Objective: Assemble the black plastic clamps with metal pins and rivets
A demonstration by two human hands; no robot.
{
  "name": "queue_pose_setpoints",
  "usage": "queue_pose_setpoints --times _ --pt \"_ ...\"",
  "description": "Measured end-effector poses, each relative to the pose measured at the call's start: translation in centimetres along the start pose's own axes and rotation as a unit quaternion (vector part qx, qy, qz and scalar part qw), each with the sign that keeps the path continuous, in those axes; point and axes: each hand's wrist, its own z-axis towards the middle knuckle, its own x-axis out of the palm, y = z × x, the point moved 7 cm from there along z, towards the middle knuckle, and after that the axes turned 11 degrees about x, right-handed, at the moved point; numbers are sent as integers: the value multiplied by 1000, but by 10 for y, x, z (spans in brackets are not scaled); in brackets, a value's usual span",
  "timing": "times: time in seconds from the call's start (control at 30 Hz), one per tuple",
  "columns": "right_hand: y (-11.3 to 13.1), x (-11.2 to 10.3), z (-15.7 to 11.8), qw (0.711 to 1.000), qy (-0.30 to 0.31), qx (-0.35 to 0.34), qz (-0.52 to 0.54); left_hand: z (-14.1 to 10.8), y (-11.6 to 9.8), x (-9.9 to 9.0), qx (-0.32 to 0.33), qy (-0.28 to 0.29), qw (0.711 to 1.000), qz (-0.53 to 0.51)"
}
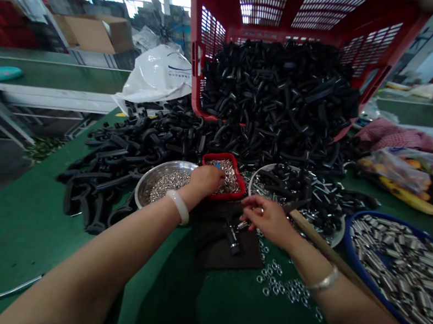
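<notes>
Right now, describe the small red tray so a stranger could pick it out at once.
On the green work table, find the black curved plastic parts spilling from a tipped red plastic crate. Just below that heap sits a small red tray beside a round steel bowl. Unlike the bowl, it is red-rimmed, and the left hand rests over it.

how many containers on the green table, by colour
red: 2 (plastic crate, small tray)
steel: 1 (bowl)
white: 1 (round dish)
blue: 1 (basin)
total: 5
</notes>
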Motion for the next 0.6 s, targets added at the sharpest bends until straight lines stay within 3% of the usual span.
queue_pose_setpoints --times 0.1,0.2,0.27,0.37,0.43,0.6 --pt "-1 12 -43 993 -6 -52 -106 -11 2 -12 16 -46 999 -21" --pt "-15 39 -74 989 48 -68 -122 -25 -2 -16 22 -51 998 -29" --pt "-22 55 -86 985 48 -108 -127 -40 -11 -15 23 -66 996 -50" --pt "-28 65 -92 981 2 -157 -116 -74 -41 -5 70 -102 985 -121" --pt "-32 67 -90 985 2 -146 -89 -96 -64 13 114 -82 982 -127" --pt "-30 65 -84 991 11 -124 -44 -121 -75 35 100 -131 982 -90"
